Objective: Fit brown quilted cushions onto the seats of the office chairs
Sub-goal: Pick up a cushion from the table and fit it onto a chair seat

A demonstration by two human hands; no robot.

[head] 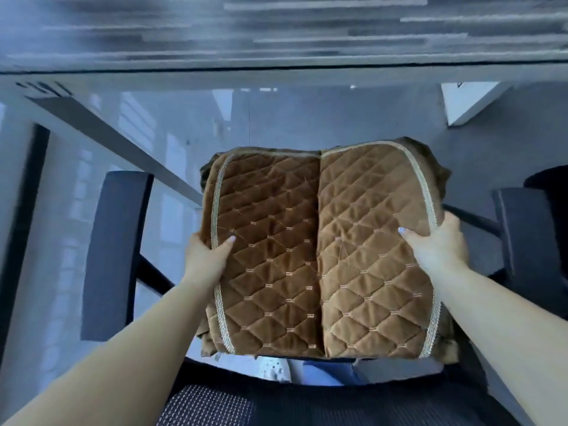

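You held the brown quilted cushion (319,250), diamond-stitched velvet with pale braided trim, in the air above the black mesh office chair (215,404), between its two dark padded armrests (113,253). Your left hand (207,259) gripped the left edge, thumb on top over the trim; your right hand (436,247) gripped the right edge the same way. The cushion was folded along a centre crease and sagged only a little, so it looked light, soft and floppy rather than stiff. The velvet pile probably gave decent grip. Taking it by the trimmed side edges, as you did, seemed the best hold for spreading it flat onto the seat.
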